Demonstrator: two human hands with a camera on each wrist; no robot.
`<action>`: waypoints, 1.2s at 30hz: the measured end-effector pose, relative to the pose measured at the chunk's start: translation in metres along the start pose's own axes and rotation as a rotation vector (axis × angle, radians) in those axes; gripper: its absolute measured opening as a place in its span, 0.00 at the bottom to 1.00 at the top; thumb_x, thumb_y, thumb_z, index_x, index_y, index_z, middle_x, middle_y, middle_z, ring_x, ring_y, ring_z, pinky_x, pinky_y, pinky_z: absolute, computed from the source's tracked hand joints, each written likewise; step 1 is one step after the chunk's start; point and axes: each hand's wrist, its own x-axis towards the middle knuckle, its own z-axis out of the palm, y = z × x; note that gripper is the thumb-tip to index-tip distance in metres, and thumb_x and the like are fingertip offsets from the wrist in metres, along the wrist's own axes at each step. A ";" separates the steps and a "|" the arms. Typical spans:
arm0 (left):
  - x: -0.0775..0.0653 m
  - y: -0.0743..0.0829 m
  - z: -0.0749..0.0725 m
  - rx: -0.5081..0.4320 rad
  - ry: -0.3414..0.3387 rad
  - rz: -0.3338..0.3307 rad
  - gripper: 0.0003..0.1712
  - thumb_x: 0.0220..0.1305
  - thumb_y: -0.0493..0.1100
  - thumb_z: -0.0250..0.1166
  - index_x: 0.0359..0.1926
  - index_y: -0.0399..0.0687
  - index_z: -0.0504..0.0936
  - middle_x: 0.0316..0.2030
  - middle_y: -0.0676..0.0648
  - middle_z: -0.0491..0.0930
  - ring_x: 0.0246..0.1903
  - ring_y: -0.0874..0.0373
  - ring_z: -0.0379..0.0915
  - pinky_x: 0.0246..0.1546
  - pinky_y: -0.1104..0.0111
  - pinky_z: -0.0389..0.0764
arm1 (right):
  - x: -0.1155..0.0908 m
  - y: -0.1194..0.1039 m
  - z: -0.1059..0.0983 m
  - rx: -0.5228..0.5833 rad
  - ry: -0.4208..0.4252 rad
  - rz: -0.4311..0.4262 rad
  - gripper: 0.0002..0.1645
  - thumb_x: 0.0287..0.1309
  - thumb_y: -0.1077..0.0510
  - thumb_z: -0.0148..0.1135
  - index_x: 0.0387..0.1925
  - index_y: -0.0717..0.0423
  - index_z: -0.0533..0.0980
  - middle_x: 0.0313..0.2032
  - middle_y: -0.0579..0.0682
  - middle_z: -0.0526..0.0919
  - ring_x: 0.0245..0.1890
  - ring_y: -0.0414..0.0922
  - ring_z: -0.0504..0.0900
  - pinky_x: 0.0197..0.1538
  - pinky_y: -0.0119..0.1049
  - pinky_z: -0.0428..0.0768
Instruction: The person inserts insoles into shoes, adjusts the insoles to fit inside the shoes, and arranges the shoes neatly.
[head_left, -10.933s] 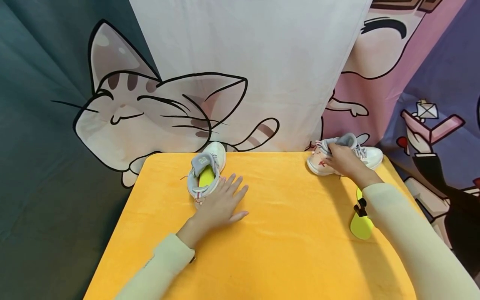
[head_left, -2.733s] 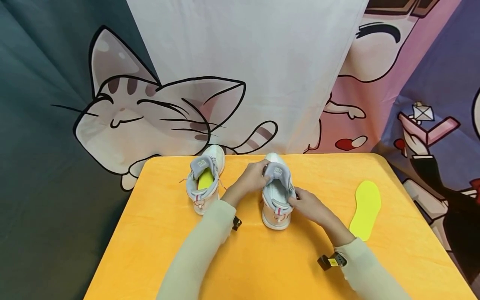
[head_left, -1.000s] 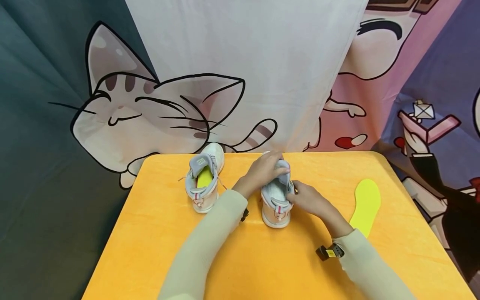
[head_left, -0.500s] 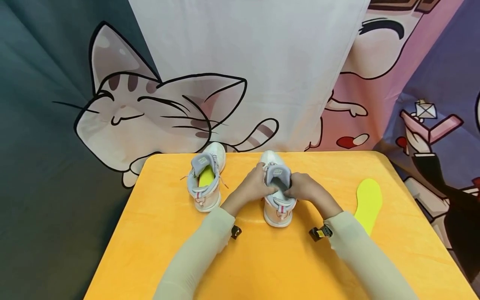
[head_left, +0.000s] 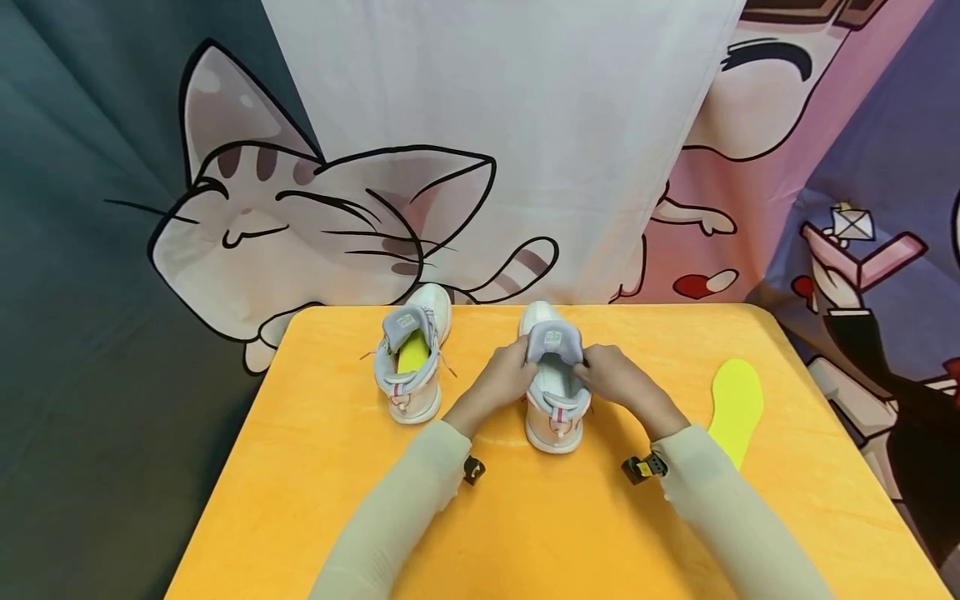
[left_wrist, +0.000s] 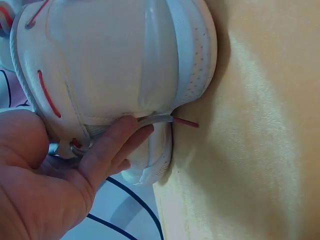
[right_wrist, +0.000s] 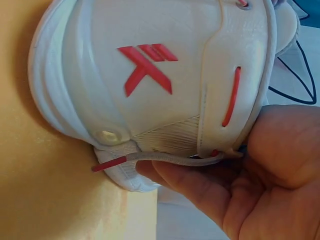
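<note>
A white and pale pink sneaker (head_left: 553, 429) stands in the middle of the table, toe toward the back, its grey tongue raised and its inside showing pale. My left hand (head_left: 501, 377) pinches the left side of its collar, with the fingers along the outer side near a loose lace end (left_wrist: 185, 122) in the left wrist view. On the opposite side my right hand (head_left: 621, 379) grips the collar, thumb toward the opening. In the right wrist view a red logo (right_wrist: 147, 67) marks that side, and a red-tipped lace (right_wrist: 110, 163) lies against the fingers.
To the left stands the matching sneaker (head_left: 412, 408), with a yellow-green insole (head_left: 412, 354) inside it. A loose yellow-green insole (head_left: 737, 400) lies at the right, partly behind the right sleeve. Behind the yellow table (head_left: 525, 533) hangs a printed cloth (head_left: 585, 150).
The sneaker has come from the back right to the middle. My left hand has shifted from over the tongue to the left collar; the right hand has moved slightly up the collar.
</note>
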 end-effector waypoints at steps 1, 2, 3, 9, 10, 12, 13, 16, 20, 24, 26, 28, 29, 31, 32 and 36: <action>0.000 0.000 0.001 -0.004 0.014 0.007 0.24 0.71 0.38 0.51 0.66 0.42 0.67 0.54 0.41 0.80 0.42 0.55 0.76 0.40 0.63 0.81 | -0.001 0.000 0.000 -0.001 0.005 -0.004 0.15 0.64 0.59 0.52 0.21 0.60 0.74 0.15 0.49 0.68 0.14 0.42 0.65 0.18 0.34 0.65; -0.001 0.000 0.001 -0.007 0.027 0.010 0.23 0.71 0.38 0.50 0.65 0.42 0.68 0.54 0.41 0.80 0.43 0.55 0.77 0.42 0.62 0.82 | -0.001 0.001 -0.001 -0.001 0.007 -0.011 0.15 0.65 0.59 0.52 0.22 0.60 0.74 0.15 0.49 0.67 0.14 0.42 0.66 0.18 0.34 0.65; -0.002 0.000 0.002 -0.006 0.044 0.013 0.22 0.72 0.38 0.50 0.65 0.41 0.68 0.55 0.40 0.80 0.45 0.55 0.77 0.44 0.61 0.82 | -0.002 0.001 -0.001 -0.005 0.009 -0.017 0.16 0.65 0.59 0.52 0.23 0.61 0.75 0.15 0.49 0.67 0.14 0.42 0.66 0.18 0.34 0.65; -0.012 0.000 0.008 0.010 0.132 0.008 0.23 0.72 0.39 0.51 0.66 0.43 0.68 0.55 0.40 0.80 0.49 0.55 0.77 0.49 0.57 0.82 | -0.004 0.003 -0.001 -0.005 -0.004 -0.029 0.16 0.68 0.56 0.51 0.29 0.62 0.77 0.16 0.48 0.67 0.15 0.42 0.66 0.20 0.34 0.66; -0.014 0.000 0.008 0.007 0.145 0.010 0.22 0.71 0.39 0.51 0.64 0.43 0.69 0.53 0.40 0.81 0.47 0.56 0.78 0.47 0.57 0.83 | -0.004 0.003 -0.002 -0.003 -0.005 -0.033 0.16 0.68 0.56 0.51 0.30 0.62 0.78 0.16 0.48 0.68 0.15 0.42 0.67 0.20 0.34 0.66; -0.018 0.001 0.009 0.009 0.170 0.018 0.18 0.71 0.39 0.52 0.59 0.42 0.72 0.50 0.41 0.83 0.42 0.56 0.78 0.42 0.58 0.84 | -0.005 0.003 -0.003 0.001 -0.002 -0.044 0.15 0.68 0.56 0.52 0.31 0.62 0.78 0.17 0.49 0.68 0.16 0.42 0.67 0.21 0.34 0.67; -0.019 0.002 0.009 0.009 0.183 0.023 0.16 0.71 0.39 0.52 0.57 0.42 0.74 0.47 0.42 0.83 0.40 0.57 0.78 0.40 0.59 0.84 | -0.006 0.004 -0.004 0.004 0.001 -0.052 0.15 0.69 0.56 0.52 0.31 0.63 0.78 0.17 0.49 0.68 0.17 0.43 0.68 0.22 0.35 0.67; -0.024 0.004 0.009 0.010 0.211 0.044 0.11 0.70 0.39 0.53 0.50 0.42 0.75 0.40 0.42 0.84 0.32 0.57 0.78 0.30 0.63 0.83 | -0.007 0.007 -0.007 0.002 0.011 -0.070 0.15 0.69 0.56 0.53 0.30 0.62 0.78 0.18 0.49 0.69 0.18 0.44 0.69 0.24 0.36 0.68; -0.028 0.009 0.012 -0.001 0.230 0.074 0.13 0.67 0.38 0.56 0.50 0.40 0.76 0.37 0.42 0.84 0.28 0.59 0.77 0.24 0.69 0.80 | -0.009 0.013 -0.009 -0.012 0.034 -0.099 0.16 0.69 0.55 0.54 0.30 0.62 0.79 0.19 0.50 0.73 0.21 0.45 0.71 0.27 0.39 0.72; -0.032 0.014 0.015 -0.003 0.251 0.079 0.12 0.63 0.38 0.59 0.47 0.40 0.78 0.33 0.43 0.84 0.23 0.60 0.75 0.18 0.73 0.75 | -0.010 0.020 -0.011 -0.015 0.047 -0.128 0.17 0.69 0.54 0.54 0.32 0.62 0.81 0.22 0.51 0.80 0.24 0.45 0.75 0.31 0.41 0.76; -0.033 0.016 0.017 0.008 0.272 0.080 0.10 0.62 0.38 0.61 0.44 0.41 0.79 0.32 0.44 0.84 0.22 0.61 0.74 0.17 0.74 0.74 | -0.011 0.023 -0.012 -0.010 0.047 -0.137 0.18 0.69 0.53 0.54 0.33 0.61 0.83 0.25 0.51 0.83 0.25 0.45 0.77 0.33 0.43 0.78; -0.034 0.019 0.018 0.016 0.292 0.086 0.09 0.61 0.39 0.62 0.43 0.42 0.80 0.33 0.45 0.85 0.22 0.61 0.75 0.17 0.75 0.74 | -0.012 0.026 -0.012 -0.006 0.048 -0.149 0.18 0.69 0.52 0.55 0.35 0.61 0.84 0.27 0.52 0.85 0.27 0.45 0.78 0.35 0.45 0.80; -0.034 0.020 0.019 0.021 0.302 0.090 0.09 0.61 0.39 0.63 0.43 0.42 0.80 0.34 0.45 0.85 0.23 0.61 0.75 0.18 0.76 0.74 | -0.013 0.027 -0.013 -0.005 0.050 -0.153 0.18 0.69 0.52 0.55 0.35 0.61 0.84 0.28 0.52 0.86 0.28 0.45 0.79 0.35 0.46 0.81; -0.036 0.023 0.021 0.028 0.315 0.096 0.10 0.60 0.40 0.63 0.42 0.42 0.81 0.34 0.46 0.85 0.24 0.62 0.75 0.19 0.76 0.75 | -0.013 0.029 -0.014 0.001 0.058 -0.158 0.18 0.68 0.52 0.56 0.35 0.60 0.84 0.28 0.52 0.86 0.28 0.45 0.79 0.35 0.47 0.81; -0.037 0.024 0.022 0.029 0.315 0.099 0.10 0.60 0.40 0.64 0.43 0.42 0.81 0.34 0.46 0.85 0.24 0.62 0.75 0.19 0.76 0.75 | -0.014 0.030 -0.014 0.006 0.062 -0.159 0.18 0.68 0.52 0.56 0.34 0.60 0.84 0.28 0.52 0.86 0.27 0.44 0.79 0.34 0.46 0.81; -0.040 0.027 0.024 0.037 0.301 0.095 0.10 0.60 0.41 0.64 0.42 0.42 0.81 0.34 0.46 0.85 0.21 0.62 0.73 0.17 0.75 0.74 | -0.013 0.034 -0.013 0.025 0.070 -0.172 0.16 0.67 0.52 0.57 0.31 0.59 0.83 0.25 0.51 0.84 0.23 0.43 0.76 0.30 0.41 0.78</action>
